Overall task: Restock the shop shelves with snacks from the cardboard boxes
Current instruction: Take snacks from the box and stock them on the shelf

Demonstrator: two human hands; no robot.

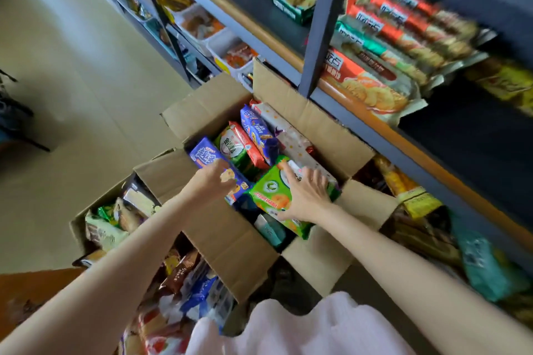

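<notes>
Mid-frame, her left hand (215, 179) grips a blue packet (206, 157); her right hand (305, 196), spread flat on a green packet (274, 196), could let it slip.

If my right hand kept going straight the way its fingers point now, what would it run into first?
Probably the white patterned packet standing in the cardboard box. The right hand already rests on the green biscuit packet, fingers pointing up-left over it; depth is hard to judge from one view.
</notes>
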